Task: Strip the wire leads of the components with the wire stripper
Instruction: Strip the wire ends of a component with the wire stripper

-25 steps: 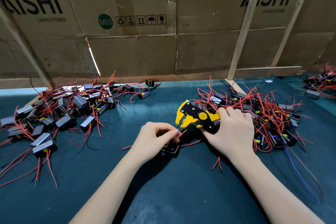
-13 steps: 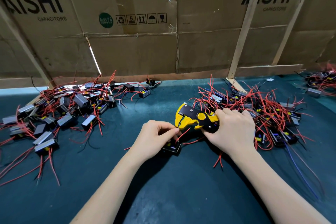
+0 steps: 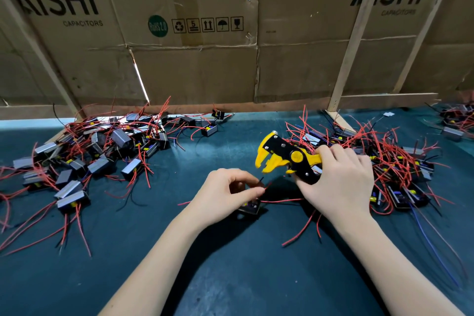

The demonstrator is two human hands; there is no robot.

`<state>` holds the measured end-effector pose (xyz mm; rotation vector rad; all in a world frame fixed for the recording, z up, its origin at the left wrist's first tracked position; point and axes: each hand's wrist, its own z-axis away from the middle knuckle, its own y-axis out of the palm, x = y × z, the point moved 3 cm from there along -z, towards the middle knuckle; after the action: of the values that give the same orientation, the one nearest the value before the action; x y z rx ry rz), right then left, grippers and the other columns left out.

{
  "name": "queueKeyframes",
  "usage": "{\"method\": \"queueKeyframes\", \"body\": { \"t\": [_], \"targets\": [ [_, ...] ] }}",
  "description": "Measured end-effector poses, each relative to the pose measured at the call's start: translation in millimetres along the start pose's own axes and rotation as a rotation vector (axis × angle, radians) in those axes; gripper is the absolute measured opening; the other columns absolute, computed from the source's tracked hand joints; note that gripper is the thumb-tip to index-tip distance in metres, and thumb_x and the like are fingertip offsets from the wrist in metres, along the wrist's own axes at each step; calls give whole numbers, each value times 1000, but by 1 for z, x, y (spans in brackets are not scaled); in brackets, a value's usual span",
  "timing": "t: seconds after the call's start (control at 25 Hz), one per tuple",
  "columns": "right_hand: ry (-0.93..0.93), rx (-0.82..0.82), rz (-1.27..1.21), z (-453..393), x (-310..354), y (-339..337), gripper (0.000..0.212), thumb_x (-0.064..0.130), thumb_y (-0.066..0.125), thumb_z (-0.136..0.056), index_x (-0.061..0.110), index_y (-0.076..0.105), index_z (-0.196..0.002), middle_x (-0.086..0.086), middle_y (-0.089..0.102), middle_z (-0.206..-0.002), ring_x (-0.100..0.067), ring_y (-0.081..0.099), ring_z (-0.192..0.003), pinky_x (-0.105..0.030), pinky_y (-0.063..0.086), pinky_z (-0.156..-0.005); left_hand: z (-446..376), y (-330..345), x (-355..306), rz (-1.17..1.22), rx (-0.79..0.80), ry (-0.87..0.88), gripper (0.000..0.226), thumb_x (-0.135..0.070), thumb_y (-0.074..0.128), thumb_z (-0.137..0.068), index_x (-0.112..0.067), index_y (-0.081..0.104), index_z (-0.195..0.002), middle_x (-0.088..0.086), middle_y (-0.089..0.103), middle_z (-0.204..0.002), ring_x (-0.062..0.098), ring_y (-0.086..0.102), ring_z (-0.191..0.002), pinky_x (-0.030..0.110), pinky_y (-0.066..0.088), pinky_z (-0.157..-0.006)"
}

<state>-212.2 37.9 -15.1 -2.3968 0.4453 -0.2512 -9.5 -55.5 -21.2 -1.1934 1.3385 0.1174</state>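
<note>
My right hand point(image 3: 338, 182) grips the handles of a yellow and black wire stripper point(image 3: 284, 159), its jaws pointing left and lifted above the mat. My left hand point(image 3: 225, 195) pinches a small black component point(image 3: 250, 208) that rests on the green mat, with thin red and black leads sticking up past my fingertips. The stripper's jaws hang a little above and to the right of those leads, apart from them. A red lead point(image 3: 282, 200) from the component runs right under my right hand.
A pile of grey-cased components with red leads point(image 3: 97, 156) lies at the left. Another tangled pile point(image 3: 400, 161) sits at the right behind my right hand. A cardboard wall with wooden struts point(image 3: 230, 59) closes off the back. Loose red wires point(image 3: 300, 233) lie near my right wrist.
The stripper has lifted up and away from the component's lead; its jaws, closed near the wire before, now stand clear of it. My left hand stays on the component.
</note>
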Motion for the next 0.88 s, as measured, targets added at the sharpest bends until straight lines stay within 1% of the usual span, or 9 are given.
{"method": "queueKeyframes", "body": {
  "t": [0.12,0.24,0.32,0.4,0.48,0.56,0.68,0.8,0.88],
  "targets": [
    [89,51,-33,0,-10,2,57,59,80,-65,8,65,-87,-9,63,-80,-34,61,-79,-41,38,-76,1,-13,6,-126,77,-1,46,-43,87,-65,-35,64,-103,-15,56,-86,2,49,-74,13,40,-69],
    [156,75,-93,-3,-16,3,55,59,80,-65,11,67,-87,-7,65,-80,-33,63,-79,-41,40,-75,3,-12,8,-149,167,-26,35,-34,86,-71,-25,62,-94,-12,52,-66,2,44,-60,16,36,-59],
    [198,90,-142,-5,-16,1,53,60,76,-66,13,67,-87,-6,66,-81,-33,63,-83,-42,42,-77,4,0,1,-75,141,21,33,-21,78,-81,-21,60,-109,-11,59,-70,3,52,-63,18,43,-66],
    [220,85,-188,-5,-14,-2,51,60,76,-67,14,67,-87,-4,66,-81,-33,63,-85,-43,43,-78,4,12,-8,33,151,69,52,-17,68,-90,-24,45,-136,-14,70,-100,0,63,-90,18,46,-88],
    [227,79,-222,-5,-14,-7,48,59,77,-67,15,67,-86,-3,65,-80,-33,63,-84,-43,44,-77,2,11,-11,47,140,76,59,-24,62,-93,-29,36,-145,-20,62,-127,-4,54,-119,14,36,-103],
    [251,93,-274,-5,-14,-10,45,59,77,-67,18,65,-80,1,64,-76,-28,62,-78,-40,46,-73,0,-10,-7,-29,-26,115,50,-17,57,-88,-24,50,-137,-17,64,-125,-3,52,-120,17,34,-106],
    [280,123,-516,-5,-9,-16,38,59,77,-66,24,61,-71,8,61,-66,-14,57,-64,-30,44,-61,4,-59,7,-258,-449,114,45,1,48,-71,-11,72,-107,-4,71,-108,17,60,-108,33,40,-102],
    [206,249,-898,-7,-3,-21,33,56,80,-69,27,65,-74,4,65,-69,-14,58,-65,-24,44,-66,17,-105,37,-620,-768,-187,37,4,52,-77,-8,70,-107,14,68,-108,37,56,-104,45,40,-90],
    [139,490,-1239,-3,9,-23,37,55,72,-75,19,64,-78,-7,66,-78,-22,61,-75,-30,46,-76,26,-120,58,-741,-746,-482,40,2,60,-81,-2,62,-120,25,60,-117,43,50,-109,49,39,-89]
  ]
}}
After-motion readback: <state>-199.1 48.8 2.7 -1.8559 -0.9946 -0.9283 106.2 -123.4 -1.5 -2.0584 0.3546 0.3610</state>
